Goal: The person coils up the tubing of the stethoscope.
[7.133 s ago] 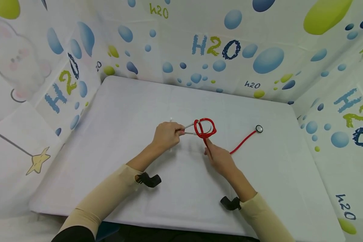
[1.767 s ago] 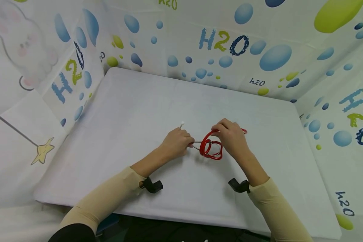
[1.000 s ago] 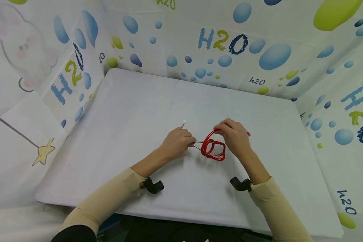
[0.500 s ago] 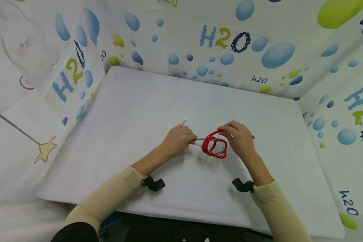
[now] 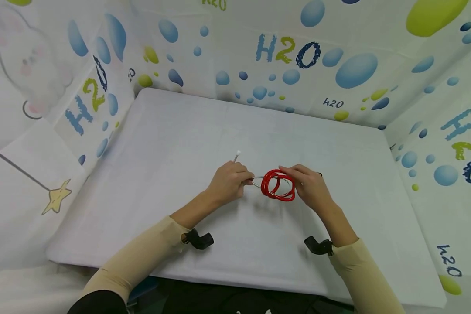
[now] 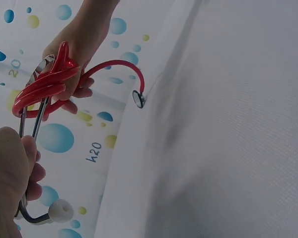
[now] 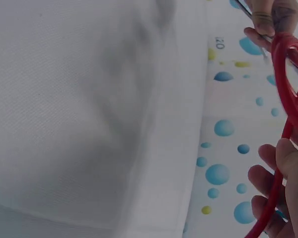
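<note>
A stethoscope with red tubing (image 5: 264, 185) is held up above the table between both hands. My left hand (image 5: 229, 182) grips its metal ear tubes, with a white earpiece (image 5: 238, 153) sticking out beyond the knuckles. Several turns of the tubing are wound round the metal tubes, just right of that hand. My right hand (image 5: 313, 188) pinches the tubing at the right side of the coil. In the right wrist view the tubing's tail (image 7: 274, 198) runs between thumb and fingers. The chest piece (image 6: 138, 99) dangles from this tail in the left wrist view; in the head view the right hand mostly hides it.
A white cloth covers the table (image 5: 172, 131). Printed curtains with blue and green drops (image 5: 356, 70) stand along the back and sides. Black wrist mounts (image 5: 199, 240) jut from both sleeves.
Seven seconds ago the chest piece lay out to the right with a longer tail; more tubing is now wound round the ear tubes. In the last half second the right hand lowered, drawing the loose loop in.
</note>
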A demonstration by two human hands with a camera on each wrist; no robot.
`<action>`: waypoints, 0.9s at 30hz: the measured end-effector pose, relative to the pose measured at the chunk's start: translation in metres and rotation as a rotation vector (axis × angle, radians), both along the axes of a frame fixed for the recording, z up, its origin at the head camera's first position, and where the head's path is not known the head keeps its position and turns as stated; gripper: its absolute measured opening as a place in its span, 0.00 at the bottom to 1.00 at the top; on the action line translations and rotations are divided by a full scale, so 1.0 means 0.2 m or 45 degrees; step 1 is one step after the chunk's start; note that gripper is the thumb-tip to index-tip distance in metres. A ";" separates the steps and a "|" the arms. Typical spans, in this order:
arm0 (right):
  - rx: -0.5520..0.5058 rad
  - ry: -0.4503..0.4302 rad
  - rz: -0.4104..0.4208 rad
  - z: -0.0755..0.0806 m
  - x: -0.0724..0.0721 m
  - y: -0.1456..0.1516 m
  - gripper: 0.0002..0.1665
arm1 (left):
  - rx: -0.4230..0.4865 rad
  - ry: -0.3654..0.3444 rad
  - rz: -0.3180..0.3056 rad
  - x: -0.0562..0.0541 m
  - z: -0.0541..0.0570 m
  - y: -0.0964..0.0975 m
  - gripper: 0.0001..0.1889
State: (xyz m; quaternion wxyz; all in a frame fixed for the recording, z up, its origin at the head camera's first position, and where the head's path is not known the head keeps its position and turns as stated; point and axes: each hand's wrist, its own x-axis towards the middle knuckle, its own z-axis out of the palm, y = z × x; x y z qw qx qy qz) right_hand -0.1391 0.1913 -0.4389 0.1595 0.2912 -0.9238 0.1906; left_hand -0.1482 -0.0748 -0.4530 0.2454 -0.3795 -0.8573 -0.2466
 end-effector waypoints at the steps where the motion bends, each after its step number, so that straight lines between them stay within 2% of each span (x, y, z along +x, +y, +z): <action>1: 0.008 -0.010 -0.001 -0.01 0.00 0.00 0.32 | 0.014 0.000 0.001 0.00 0.00 0.00 0.02; 4: 0.024 -0.017 -0.011 -0.02 0.01 0.01 0.34 | 0.044 -0.004 -0.005 -0.01 0.01 0.00 0.02; 7: -0.022 -0.031 -0.014 -0.03 0.02 0.01 0.31 | 0.048 -0.012 -0.003 -0.01 0.02 0.00 0.03; 12: -0.133 -0.077 -0.023 -0.04 0.03 0.01 0.16 | 0.069 -0.028 0.004 -0.01 0.04 0.00 0.03; 15: -0.164 -0.127 -0.065 -0.06 0.04 0.00 0.10 | 0.086 -0.027 -0.008 -0.01 0.04 0.01 0.02; 22: -0.227 -0.189 -0.147 -0.07 0.06 -0.01 0.06 | 0.106 -0.016 0.004 -0.02 0.06 0.03 0.02; 25: -0.250 -0.249 -0.168 -0.07 0.07 -0.02 0.08 | 0.110 -0.016 0.012 -0.02 0.07 0.04 0.02; 27: -0.262 -0.293 -0.178 -0.07 0.07 -0.02 0.12 | 0.110 -0.016 0.019 -0.02 0.07 0.04 0.02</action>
